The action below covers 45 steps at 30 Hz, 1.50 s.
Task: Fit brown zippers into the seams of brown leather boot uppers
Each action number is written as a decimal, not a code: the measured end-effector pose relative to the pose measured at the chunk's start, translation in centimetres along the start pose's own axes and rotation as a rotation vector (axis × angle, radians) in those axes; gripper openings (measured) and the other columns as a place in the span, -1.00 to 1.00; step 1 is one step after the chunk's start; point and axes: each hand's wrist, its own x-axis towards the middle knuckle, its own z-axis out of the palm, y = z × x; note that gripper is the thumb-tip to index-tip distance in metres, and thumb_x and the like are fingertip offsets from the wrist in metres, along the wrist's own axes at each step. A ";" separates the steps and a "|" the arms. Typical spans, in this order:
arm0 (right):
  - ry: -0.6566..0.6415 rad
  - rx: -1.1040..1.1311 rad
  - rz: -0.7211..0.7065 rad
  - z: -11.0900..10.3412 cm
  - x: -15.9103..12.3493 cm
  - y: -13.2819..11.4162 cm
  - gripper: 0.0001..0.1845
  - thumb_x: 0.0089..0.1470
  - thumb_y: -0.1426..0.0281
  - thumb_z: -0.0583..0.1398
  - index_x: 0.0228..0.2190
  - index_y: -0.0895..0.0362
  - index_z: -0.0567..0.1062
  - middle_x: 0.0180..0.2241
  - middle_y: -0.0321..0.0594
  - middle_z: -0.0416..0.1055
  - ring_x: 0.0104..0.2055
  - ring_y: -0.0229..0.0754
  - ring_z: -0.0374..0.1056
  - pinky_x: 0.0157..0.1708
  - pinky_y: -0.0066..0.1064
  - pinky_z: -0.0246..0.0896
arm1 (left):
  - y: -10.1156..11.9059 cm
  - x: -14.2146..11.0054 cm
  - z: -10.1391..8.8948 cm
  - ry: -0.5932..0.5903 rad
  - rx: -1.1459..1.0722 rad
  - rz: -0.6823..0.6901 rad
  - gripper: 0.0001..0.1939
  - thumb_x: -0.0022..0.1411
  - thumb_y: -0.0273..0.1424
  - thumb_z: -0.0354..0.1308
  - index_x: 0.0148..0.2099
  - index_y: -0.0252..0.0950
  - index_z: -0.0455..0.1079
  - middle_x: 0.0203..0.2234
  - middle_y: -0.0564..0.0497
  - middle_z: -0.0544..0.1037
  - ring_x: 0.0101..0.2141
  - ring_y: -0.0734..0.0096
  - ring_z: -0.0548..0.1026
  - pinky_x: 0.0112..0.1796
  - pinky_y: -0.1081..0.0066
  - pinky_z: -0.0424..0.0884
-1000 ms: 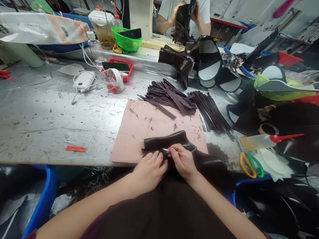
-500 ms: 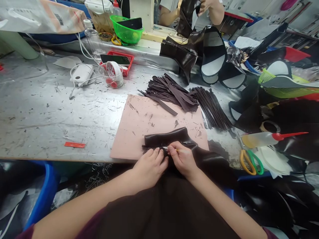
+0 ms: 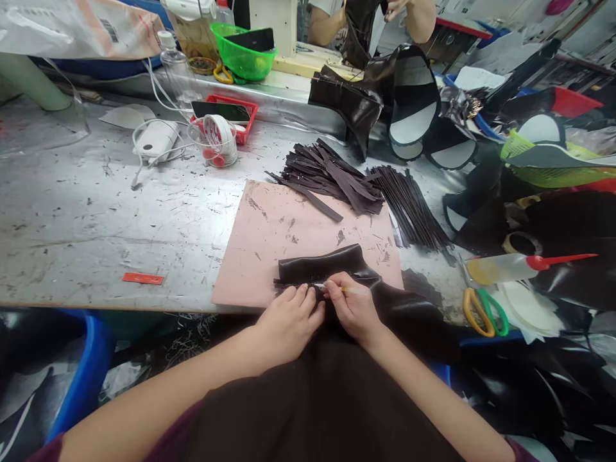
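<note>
A shiny dark brown leather piece (image 3: 327, 262), like a boot upper, lies folded over the front of a pinkish board (image 3: 269, 224). My left hand (image 3: 287, 328) holds its near edge, fingers bent together over the leather and thumb close to the fingertips. In my right hand (image 3: 355, 313) a thin pen-like tool (image 3: 347, 290) is pinched, its pale tip against the leather just beyond my left fingers. Its exact kind is too small to make out. Dark flat strips (image 3: 332, 176) lie in a heap at the board's far edge, beside a bundle of narrower strips (image 3: 409, 208).
To the right are scissors (image 3: 479, 312) and a red-tipped glue bottle (image 3: 505, 268). A red strip (image 3: 143, 278), white tape roll (image 3: 220, 141) and red basket (image 3: 248, 122) lie left. Finished-looking leather uppers (image 3: 353, 106) stand behind. A co-worker's hands (image 3: 404, 13) hold leather across the bench.
Both hands stay almost in place on the leather, with the pen-like tool at the same spot. The view has shifted very slightly.
</note>
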 end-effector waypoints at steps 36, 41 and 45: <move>0.113 -0.102 0.017 -0.2 0.0 0.1 -0.75 0.15 0.37 -0.06 -0.50 0.12 0.31 -0.57 -0.29 0.34 -0.53 -0.29 0.30 -0.50 -0.50 0.16 | 0.0 0.0 0.1 0.020 -0.004 0.016 -0.63 0.19 -0.37 -0.03 0.01 -0.45 0.29 -0.08 -0.31 0.40 -0.06 -0.03 0.36 -0.16 0.18 0.23; 0.100 -0.042 0.051 0.0 -0.2 -0.6 -0.75 0.14 0.35 -0.04 -0.51 0.12 0.31 -0.58 -0.30 0.33 -0.56 -0.29 0.29 -0.53 -0.48 0.17 | -0.1 0.1 0.1 0.046 -0.043 -0.003 -0.63 0.18 -0.36 0.00 0.00 -0.45 0.28 -0.09 -0.29 0.40 -0.06 -0.01 0.36 -0.16 0.18 0.26; 0.317 -0.058 0.104 -3.9 -1.3 -1.6 -0.72 0.14 0.30 -0.06 -0.52 0.09 0.32 -0.54 -0.24 0.34 -0.53 -0.25 0.29 -0.52 -0.42 0.19 | -1.6 -0.6 -0.8 0.149 -0.264 -0.053 -0.74 0.20 -0.34 0.00 -0.10 -0.34 0.33 -0.14 -0.15 0.45 -0.12 0.20 0.40 -0.15 0.28 0.29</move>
